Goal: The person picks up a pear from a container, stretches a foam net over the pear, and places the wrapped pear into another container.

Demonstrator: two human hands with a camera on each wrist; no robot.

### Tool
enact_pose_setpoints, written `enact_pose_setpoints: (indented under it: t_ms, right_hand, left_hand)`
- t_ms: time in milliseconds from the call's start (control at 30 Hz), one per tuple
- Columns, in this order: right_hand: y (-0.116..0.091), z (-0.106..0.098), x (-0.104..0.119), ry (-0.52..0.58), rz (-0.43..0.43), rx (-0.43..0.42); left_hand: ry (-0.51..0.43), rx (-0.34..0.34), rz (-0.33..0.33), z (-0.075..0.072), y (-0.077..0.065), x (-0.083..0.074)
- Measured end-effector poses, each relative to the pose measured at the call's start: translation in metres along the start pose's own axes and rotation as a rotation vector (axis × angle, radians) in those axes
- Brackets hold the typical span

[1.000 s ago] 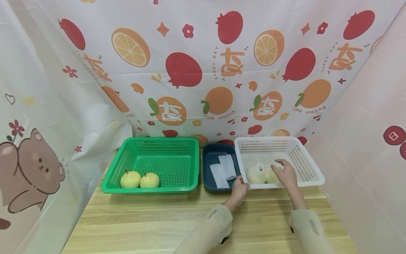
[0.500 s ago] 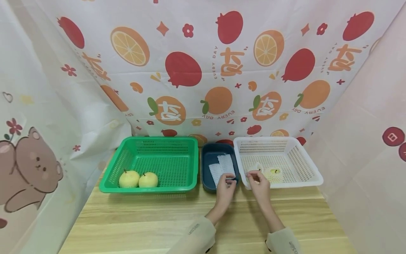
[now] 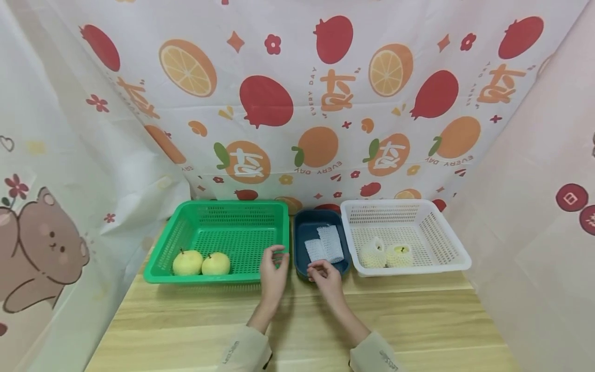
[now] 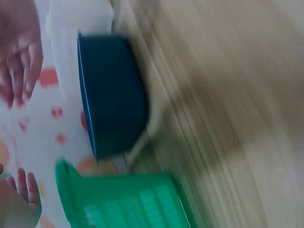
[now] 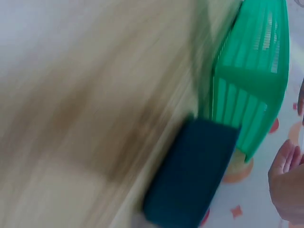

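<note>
My left hand (image 3: 274, 271), fingers loosely bent and holding nothing, hovers by the front right corner of the green basket (image 3: 218, 279). Inside that basket two round yellow pears (image 3: 188, 263) sit side by side at the front left. My right hand (image 3: 327, 279) is over the front edge of the dark blue tray (image 3: 302, 263), its fingers loosely curled around nothing. Two white foam net sleeves (image 3: 331, 243) lie in the tray, the left one partly hidden by the right hand. In the left wrist view the blurred left hand (image 4: 21, 199) appears at the lower left.
A white basket (image 3: 446, 268) stands right of the tray, with two pears in foam nets (image 3: 373, 253) at its front left. The wooden table (image 3: 186, 330) extends in front. A fruit-print curtain (image 3: 288, 155) hangs close behind the containers.
Both hands have moved left from the white basket, the left to the green basket and the right to the tray. The netted pears stay in the white basket, now uncovered.
</note>
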State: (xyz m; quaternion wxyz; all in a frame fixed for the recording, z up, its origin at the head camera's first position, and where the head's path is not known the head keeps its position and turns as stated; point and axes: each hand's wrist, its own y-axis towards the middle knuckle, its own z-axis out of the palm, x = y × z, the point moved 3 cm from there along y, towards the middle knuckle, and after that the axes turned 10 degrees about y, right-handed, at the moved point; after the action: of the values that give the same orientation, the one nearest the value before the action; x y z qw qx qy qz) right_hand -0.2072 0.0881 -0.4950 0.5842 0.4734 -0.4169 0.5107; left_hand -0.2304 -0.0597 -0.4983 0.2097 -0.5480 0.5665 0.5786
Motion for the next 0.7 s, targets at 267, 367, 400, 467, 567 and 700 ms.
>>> enact_pose_setpoints:
  t_ms: [267, 367, 400, 467, 567, 700]
  right_hand:
    - [0.005, 0.026, -0.021, 0.162, 0.205, 0.007]
    - [0.008, 0.035, -0.029, 0.211, 0.252, 0.023]
    - [0.009, 0.037, -0.033, 0.225, 0.262, 0.028]
    - [0.011, 0.041, -0.043, 0.255, 0.289, 0.027]
    - [0.014, 0.045, -0.059, 0.298, 0.327, 0.008]
    - [0.017, 0.053, -0.072, 0.342, 0.362, -0.009]
  left_hand:
    - [0.217, -0.162, -0.019, -0.054, 0.022, 0.031]
    - [0.356, -0.194, -0.060, -0.075, 0.027, 0.043]
    - [0.396, -0.197, -0.079, -0.082, 0.029, 0.046]
    - [0.493, -0.199, -0.106, -0.094, 0.033, 0.053]
    - [0.624, -0.170, -0.159, -0.110, 0.038, 0.062]
    - [0.742, -0.054, -0.269, -0.128, 0.044, 0.071]
